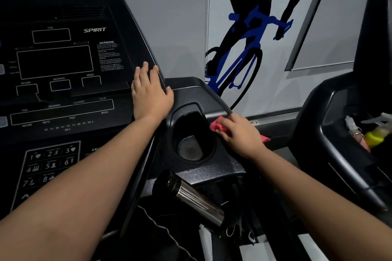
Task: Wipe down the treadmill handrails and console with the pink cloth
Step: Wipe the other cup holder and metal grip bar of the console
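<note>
Ref point = cup holder [174,122] on the right wing of the treadmill.

- Left hand [151,93]: up-left of the holder, flat on the right edge of the console [63,59], fingers straight, gripping nothing.
- Right hand [239,135]: just right of the holder rim, fingers curled over the pink cloth [218,126], pressing it onto the black housing.
- The cloth pokes out at the fingertips nearest the holder and again on the hand's far side.
- Shiny metal cylinder [197,199]: below the holder, tilted.
- Neighbouring machine [331,112]: well right of the holder, yellow-green spray bottle [375,137] in its tray.
</note>
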`<state>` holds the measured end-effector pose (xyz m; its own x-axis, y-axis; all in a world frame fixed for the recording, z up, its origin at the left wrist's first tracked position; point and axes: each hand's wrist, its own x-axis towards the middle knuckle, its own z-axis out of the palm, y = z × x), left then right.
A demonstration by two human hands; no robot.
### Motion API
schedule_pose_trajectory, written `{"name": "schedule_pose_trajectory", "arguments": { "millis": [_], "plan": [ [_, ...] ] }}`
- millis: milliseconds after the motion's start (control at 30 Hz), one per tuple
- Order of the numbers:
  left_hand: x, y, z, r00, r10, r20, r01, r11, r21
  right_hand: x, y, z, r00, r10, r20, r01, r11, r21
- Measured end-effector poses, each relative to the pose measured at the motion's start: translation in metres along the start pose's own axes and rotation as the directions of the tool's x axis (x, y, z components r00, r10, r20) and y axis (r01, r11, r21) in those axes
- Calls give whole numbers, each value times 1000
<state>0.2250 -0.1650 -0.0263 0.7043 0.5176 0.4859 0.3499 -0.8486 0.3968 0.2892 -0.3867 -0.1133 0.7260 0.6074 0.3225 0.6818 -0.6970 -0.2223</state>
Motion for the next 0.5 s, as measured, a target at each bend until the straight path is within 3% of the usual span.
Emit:
{"name": "schedule_pose_trajectory", "arguments": {
  "millis": [133, 267, 500],
  "plan": [
    [0, 0, 1, 1000, -2, -1, 2, 1000, 0, -48, -8, -7, 977, -209, -41, 210, 977, 24],
    [-1, 0, 1, 1000, -9, 10, 9, 1000, 2, -54, 8, -11, 959, -282, 14, 279, 954, 107],
    [-3, 1, 0, 1000, -11, 13, 11, 1000, 11, 0, -1, -1, 999, 42, -13, -42, 999, 33]
  ]
}}
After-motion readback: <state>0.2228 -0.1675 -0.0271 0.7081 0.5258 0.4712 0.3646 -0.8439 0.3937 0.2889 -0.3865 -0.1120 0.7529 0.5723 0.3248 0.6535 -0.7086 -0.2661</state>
